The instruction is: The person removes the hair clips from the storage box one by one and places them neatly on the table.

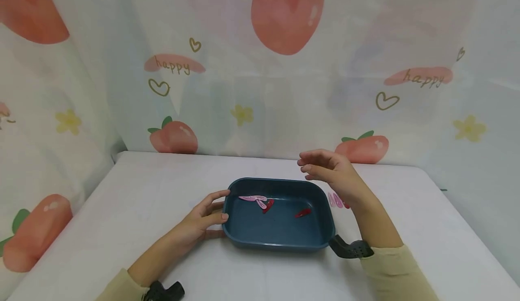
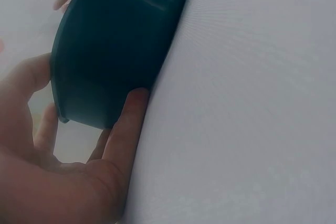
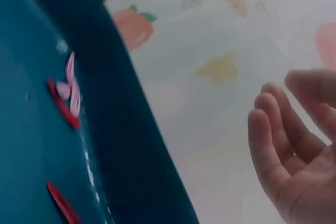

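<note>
A dark teal rectangular tub point(image 1: 280, 238) stands on the white table, with pink snap hair clips point(image 1: 253, 198) and red hair clips point(image 1: 302, 213) lying on its floor. At the tub's left end, my left hand point(image 1: 205, 217) touches the rim and outer wall with spread fingers. The left wrist view shows one fingertip point(image 2: 137, 95) against the wall low down by the table. My right hand point(image 1: 325, 168) hovers above the tub's far right corner. Its fingers are loosely bent, and the right wrist view shows nothing between them.
More pink hair clips point(image 1: 335, 200) lie on the table just right of the tub, beside a red one point(image 1: 346, 205) partly hidden by my right wrist. A printed cloth point(image 1: 264, 111) hangs behind the white table point(image 1: 162, 179). Black wrist bands point(image 1: 351, 248) sit at both cuffs.
</note>
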`<state>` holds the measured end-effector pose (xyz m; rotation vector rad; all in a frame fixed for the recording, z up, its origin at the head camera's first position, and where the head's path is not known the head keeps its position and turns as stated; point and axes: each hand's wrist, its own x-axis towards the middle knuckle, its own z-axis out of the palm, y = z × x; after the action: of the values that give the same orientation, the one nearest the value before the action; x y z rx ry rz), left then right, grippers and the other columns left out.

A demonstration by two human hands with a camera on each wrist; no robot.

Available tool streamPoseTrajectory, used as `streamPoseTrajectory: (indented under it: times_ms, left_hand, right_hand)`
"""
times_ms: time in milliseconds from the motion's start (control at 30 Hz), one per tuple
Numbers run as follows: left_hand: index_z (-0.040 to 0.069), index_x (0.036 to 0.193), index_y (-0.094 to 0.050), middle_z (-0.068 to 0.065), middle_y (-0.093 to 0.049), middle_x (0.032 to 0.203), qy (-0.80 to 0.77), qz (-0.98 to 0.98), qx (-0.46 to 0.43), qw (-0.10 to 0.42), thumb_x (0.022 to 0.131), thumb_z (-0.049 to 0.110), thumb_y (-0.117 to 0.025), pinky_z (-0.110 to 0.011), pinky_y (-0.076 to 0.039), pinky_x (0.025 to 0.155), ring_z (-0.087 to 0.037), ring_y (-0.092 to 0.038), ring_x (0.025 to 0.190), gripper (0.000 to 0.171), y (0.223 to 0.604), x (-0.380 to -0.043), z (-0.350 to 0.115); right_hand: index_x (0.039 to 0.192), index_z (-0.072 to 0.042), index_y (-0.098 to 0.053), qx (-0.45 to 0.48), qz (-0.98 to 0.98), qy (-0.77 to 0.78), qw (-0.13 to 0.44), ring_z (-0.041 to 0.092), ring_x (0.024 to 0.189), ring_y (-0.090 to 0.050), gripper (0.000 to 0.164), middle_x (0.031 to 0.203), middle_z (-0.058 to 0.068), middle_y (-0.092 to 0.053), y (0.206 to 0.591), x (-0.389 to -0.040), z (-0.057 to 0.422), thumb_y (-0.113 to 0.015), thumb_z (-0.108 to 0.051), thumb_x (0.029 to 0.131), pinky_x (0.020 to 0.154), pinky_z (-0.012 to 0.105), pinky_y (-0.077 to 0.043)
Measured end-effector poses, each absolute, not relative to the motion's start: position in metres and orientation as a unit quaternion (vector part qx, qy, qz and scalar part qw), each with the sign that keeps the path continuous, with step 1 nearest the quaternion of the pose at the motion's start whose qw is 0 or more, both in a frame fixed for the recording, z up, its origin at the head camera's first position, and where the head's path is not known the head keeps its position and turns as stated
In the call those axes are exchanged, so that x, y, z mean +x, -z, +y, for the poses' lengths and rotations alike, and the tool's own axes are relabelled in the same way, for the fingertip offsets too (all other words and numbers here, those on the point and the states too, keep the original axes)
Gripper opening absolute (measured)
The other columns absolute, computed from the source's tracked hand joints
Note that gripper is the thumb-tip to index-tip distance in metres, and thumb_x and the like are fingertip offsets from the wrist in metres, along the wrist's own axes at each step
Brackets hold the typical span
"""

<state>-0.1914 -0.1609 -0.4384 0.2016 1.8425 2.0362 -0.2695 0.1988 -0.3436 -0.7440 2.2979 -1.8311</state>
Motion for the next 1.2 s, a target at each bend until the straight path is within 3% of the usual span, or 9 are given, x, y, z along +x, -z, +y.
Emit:
streamPoseTrajectory:
  times_ms: [267,633,767,933,1033,1200]
  left_hand:
    - [0.028,0.152,-0.036,-0.018,-0.027,0.159,-0.723,0.661,0.067,0.189,0.098,0.015,-0.062,-0.051,-0.052,0.098,-0.040,-0.041,0.138,0.061,0.439,-0.192,-0.162]
    - [0.027,0.153,-0.035,-0.019,-0.027,0.158,-0.722,0.661,0.070,0.192,0.098,0.015,-0.062,-0.052,-0.052,0.098,-0.040,-0.040,0.138,0.061,0.438,-0.191,-0.161]
    - [0.027,0.152,-0.035,-0.019,-0.026,0.158,-0.722,0.661,0.072,0.192,0.098,0.015,-0.062,-0.052,-0.052,0.099,-0.040,-0.040,0.138,0.062,0.439,-0.191,-0.161]
    - [0.028,0.152,-0.036,-0.018,-0.027,0.159,-0.720,0.663,0.069,0.191,0.099,0.016,-0.062,-0.053,-0.051,0.099,-0.040,-0.040,0.139,0.061,0.439,-0.191,-0.161]
    - [0.028,0.152,-0.036,-0.018,-0.027,0.159,-0.719,0.665,0.066,0.191,0.099,0.016,-0.062,-0.053,-0.051,0.099,-0.040,-0.040,0.139,0.061,0.438,-0.191,-0.160]
    - [0.028,0.152,-0.036,-0.018,-0.027,0.158,-0.721,0.662,0.064,0.193,0.098,0.014,-0.062,-0.052,-0.052,0.098,-0.040,-0.042,0.137,0.061,0.437,-0.191,-0.160]
  right_hand:
    - [0.126,-0.007,-0.063,-0.229,0.734,0.630,0.113,0.022,0.108,-0.067,0.029,0.115,0.005,-0.068,0.354,-0.273,0.191,-0.064,-0.012,0.097,0.089,0.033,-0.058]
    - [0.134,0.002,-0.056,-0.221,0.756,0.587,0.187,0.039,0.114,-0.063,0.042,0.128,0.029,-0.059,0.371,-0.269,0.180,-0.066,-0.013,0.096,0.091,0.041,-0.057]
    - [0.134,0.002,-0.057,-0.231,0.778,0.550,0.197,0.037,0.116,-0.061,0.041,0.129,0.029,-0.060,0.373,-0.266,0.174,-0.064,-0.014,0.097,0.094,0.041,-0.055]
    - [0.135,0.001,-0.056,-0.249,0.788,0.519,0.218,0.043,0.123,-0.055,0.038,0.133,0.027,-0.058,0.371,-0.264,0.172,-0.059,-0.014,0.100,0.100,0.049,-0.051]
    - [0.136,0.000,-0.056,-0.238,0.791,0.511,0.240,0.044,0.127,-0.051,0.038,0.137,0.026,-0.055,0.369,-0.261,0.171,-0.057,-0.015,0.101,0.095,0.056,-0.052]
    - [0.138,-0.003,-0.054,-0.228,0.774,0.519,0.282,0.045,0.132,-0.044,0.040,0.141,0.026,-0.051,0.369,-0.255,0.168,-0.056,-0.016,0.101,0.086,0.057,-0.056]
